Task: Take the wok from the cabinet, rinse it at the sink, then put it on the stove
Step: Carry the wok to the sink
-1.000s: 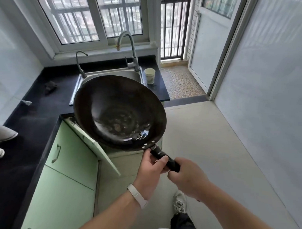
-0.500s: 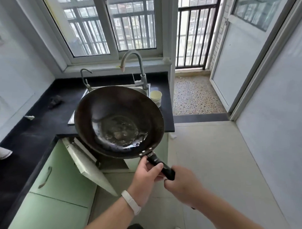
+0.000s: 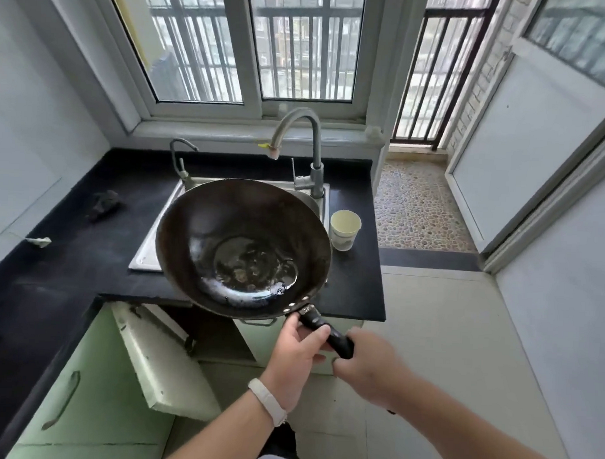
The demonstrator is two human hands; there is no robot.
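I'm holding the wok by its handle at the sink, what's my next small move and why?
Probably ease the wok forward and down into the sink, under the faucet. Left hand and right hand both grip its handle, it hangs over the sink's near part, and the spout lies beyond its far rim.

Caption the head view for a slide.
Left hand and right hand hold the wok by its handle at the sink, a paper cup alongside, cabinet door open below.

Paper cup (image 3: 345,227) on blk counter (image 3: 70,255), dark lump (image 3: 105,203)
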